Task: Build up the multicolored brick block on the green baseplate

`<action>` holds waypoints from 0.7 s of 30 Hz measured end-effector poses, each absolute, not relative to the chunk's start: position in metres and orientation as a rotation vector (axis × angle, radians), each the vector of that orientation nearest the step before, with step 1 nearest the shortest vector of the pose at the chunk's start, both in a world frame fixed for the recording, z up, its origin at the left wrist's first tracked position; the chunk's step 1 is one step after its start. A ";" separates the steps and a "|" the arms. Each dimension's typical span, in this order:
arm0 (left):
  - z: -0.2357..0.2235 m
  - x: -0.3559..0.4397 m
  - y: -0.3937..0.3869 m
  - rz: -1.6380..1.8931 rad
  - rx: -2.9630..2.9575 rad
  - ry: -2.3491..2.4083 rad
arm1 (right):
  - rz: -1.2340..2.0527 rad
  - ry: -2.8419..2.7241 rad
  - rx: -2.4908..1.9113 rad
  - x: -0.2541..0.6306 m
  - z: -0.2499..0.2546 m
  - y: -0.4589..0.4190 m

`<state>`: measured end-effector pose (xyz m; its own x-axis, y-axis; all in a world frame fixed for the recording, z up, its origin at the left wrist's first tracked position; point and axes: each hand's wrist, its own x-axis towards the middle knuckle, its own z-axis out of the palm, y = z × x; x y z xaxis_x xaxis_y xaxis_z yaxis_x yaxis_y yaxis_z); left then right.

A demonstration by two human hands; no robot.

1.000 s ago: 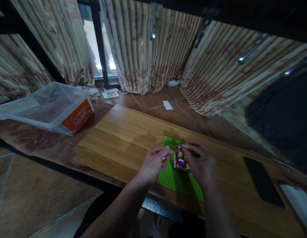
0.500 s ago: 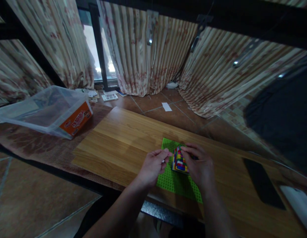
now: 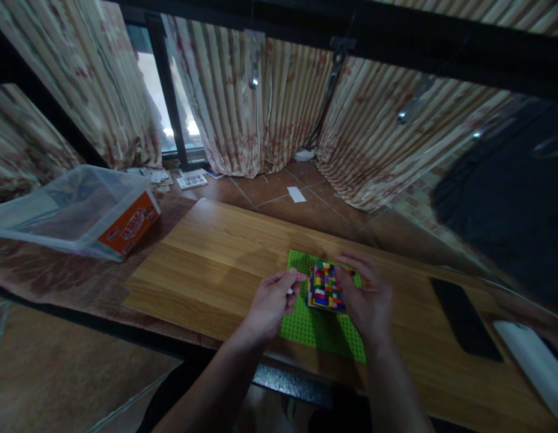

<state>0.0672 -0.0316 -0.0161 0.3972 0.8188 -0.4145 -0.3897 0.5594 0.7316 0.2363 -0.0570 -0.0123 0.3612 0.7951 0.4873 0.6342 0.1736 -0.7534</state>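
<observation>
A block of many-coloured toy bricks (image 3: 325,287) stands on a green studded baseplate (image 3: 308,323) near the front edge of a wooden tabletop (image 3: 216,258). My right hand (image 3: 368,294) is at the block's right side, fingers curled against it. Just left of the block, my left hand (image 3: 272,300) has thumb and forefinger pinched together on something small that I cannot make out.
A clear plastic tub (image 3: 76,210) with an orange label lies on a brown mat at the left. At the right of the table lie a black phone (image 3: 463,319) and a white object (image 3: 531,367). Striped curtains hang behind, with papers (image 3: 192,179) on the tiled floor.
My right hand has slid off the top of the brick block to its right side, so the block's top now shows. The view has shifted slightly.
</observation>
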 end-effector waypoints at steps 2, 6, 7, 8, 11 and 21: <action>-0.014 0.067 -0.032 0.805 0.581 0.842 | 0.136 -1.355 -1.495 0.232 -0.006 -0.061; -0.010 0.066 -0.032 0.778 0.555 0.786 | 0.217 -1.540 -1.454 0.217 -0.002 -0.066; -0.010 0.066 -0.032 0.777 0.549 0.770 | 0.240 -1.594 -1.454 0.214 -0.002 -0.067; -0.010 0.066 -0.032 0.779 0.544 0.755 | 0.258 -1.637 -1.458 0.211 -0.003 -0.067; -0.011 0.066 -0.032 0.771 0.543 0.719 | 0.292 -1.702 -1.474 0.206 -0.004 -0.066; -0.008 0.066 -0.032 0.748 0.465 0.701 | 0.395 -1.485 -1.415 0.203 0.001 -0.069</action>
